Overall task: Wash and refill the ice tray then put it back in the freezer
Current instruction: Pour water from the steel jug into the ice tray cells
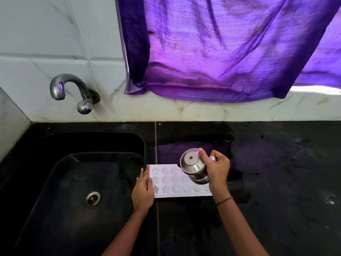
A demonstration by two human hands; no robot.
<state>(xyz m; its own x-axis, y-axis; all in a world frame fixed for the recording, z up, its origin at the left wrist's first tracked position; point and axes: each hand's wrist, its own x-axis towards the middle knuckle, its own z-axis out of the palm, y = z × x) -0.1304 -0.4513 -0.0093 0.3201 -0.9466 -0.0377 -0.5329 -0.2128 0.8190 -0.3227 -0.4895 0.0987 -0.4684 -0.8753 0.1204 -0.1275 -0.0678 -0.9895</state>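
Fingers (145, 173) of left hand (143, 192) straight, together, flat on left end of white ice tray (177, 189); right hand (217, 169) curled round steel cup (191, 163), tilted over tray's far right. Tray lies on black counter (276, 163), just right of sink (55, 200).

A matt white plastic ice tray with star-shaped cells (177, 183) lies on the glossy black stone tabletop (276, 172), under a shiny round steel cup (193, 167) and sheer purple cloth curtain (221, 48).

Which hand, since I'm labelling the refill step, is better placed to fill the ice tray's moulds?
Right. The right hand grips the steel tumbler, tipped over the white star-mould ice tray; the left hand lies flat on the tray's left end, steadying it.
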